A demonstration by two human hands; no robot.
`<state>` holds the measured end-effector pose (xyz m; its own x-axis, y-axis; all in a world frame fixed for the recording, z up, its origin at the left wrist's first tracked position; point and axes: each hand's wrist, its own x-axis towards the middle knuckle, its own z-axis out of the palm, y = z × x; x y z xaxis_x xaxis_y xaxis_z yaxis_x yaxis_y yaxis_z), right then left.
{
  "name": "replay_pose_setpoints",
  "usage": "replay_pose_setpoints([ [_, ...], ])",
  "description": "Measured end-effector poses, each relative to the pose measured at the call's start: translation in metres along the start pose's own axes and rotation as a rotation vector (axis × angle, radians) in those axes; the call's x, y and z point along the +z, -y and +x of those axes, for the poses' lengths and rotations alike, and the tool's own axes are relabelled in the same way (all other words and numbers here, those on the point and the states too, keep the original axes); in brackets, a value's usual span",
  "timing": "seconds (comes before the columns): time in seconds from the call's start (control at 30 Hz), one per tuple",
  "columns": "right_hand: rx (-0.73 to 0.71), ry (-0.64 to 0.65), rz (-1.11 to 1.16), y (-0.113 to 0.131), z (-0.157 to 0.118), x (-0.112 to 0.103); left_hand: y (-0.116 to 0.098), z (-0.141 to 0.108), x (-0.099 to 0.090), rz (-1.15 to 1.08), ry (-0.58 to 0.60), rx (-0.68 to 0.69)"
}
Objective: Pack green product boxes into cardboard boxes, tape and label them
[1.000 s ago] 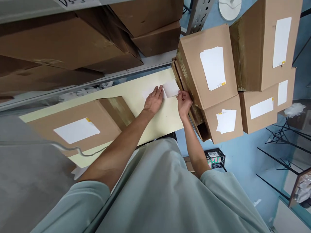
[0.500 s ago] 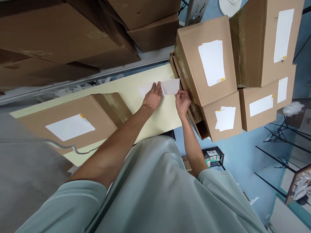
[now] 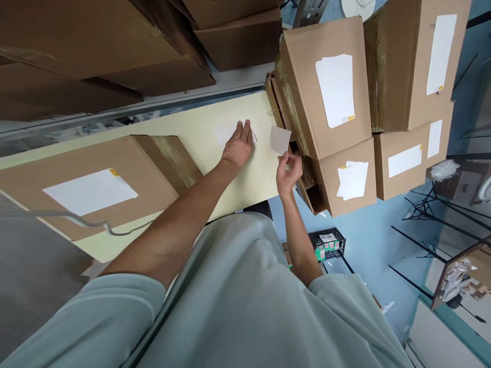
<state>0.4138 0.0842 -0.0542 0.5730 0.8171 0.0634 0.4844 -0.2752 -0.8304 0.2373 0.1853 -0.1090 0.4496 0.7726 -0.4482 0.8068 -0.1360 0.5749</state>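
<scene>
My left hand lies flat with its fingers stretched out, pressing on a white sheet of paper on the pale yellow tabletop. The palm and fingers hide much of this sheet; a bit of its edge shows past the fingertips. Between thumb and finger, my right hand pinches the lower edge of a small white piece of paper. That piece is raised near the right end of the table, with a visible gap between it and the sheet under my left hand.
A taped cardboard box with a white label lies on the table's left, a grey cable crossing it. Labelled boxes are stacked at right; more boxes stand behind. A black crate sits below at right.
My right hand has moved slightly down, and its piece of paper now stands apart from the sheet under my left hand. My left hand stays flat on the table. The view has shifted slightly.
</scene>
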Motion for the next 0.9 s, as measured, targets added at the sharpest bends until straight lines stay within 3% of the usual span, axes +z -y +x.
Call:
replay_pose_setpoints([
  [0.17, 0.027, 0.079, 0.076, 0.030, -0.023, -0.024, -0.006, 0.009, -0.010, -0.212, -0.057, 0.004],
  [0.27, 0.007, 0.189, 0.091, 0.048, -0.033, -0.033, -0.022, -0.012, -0.030, -0.504, -0.211, -0.060],
  [0.33, -0.066, 0.256, 0.081, 0.059, -0.041, -0.036, -0.037, -0.048, -0.044, -0.854, -0.259, -0.146],
  [0.43, -0.282, 0.440, 0.056, 0.075, -0.059, -0.036, -0.057, -0.128, -0.060, -1.375, -0.080, -0.178],
  [0.5, -0.460, 0.619, 0.009, 0.085, -0.076, -0.033, -0.063, -0.185, -0.066, -1.538, -0.085, -0.185],
  [0.6, -0.719, 0.839, -0.121, 0.103, -0.106, -0.024, -0.057, -0.254, -0.070, -1.605, -0.174, -0.243],
  [0.7, -0.903, 0.955, -0.221, 0.125, -0.138, -0.012, -0.038, -0.298, -0.071, -1.626, -0.277, -0.289],
  [0.8, -0.995, 1.044, -0.232, 0.152, -0.167, 0.000, -0.011, -0.330, -0.074, -1.631, -0.393, -0.302],
  [0.9, -0.989, 1.056, -0.156, 0.181, -0.183, 0.005, 0.018, -0.363, -0.082, -1.618, -0.509, -0.301],
])
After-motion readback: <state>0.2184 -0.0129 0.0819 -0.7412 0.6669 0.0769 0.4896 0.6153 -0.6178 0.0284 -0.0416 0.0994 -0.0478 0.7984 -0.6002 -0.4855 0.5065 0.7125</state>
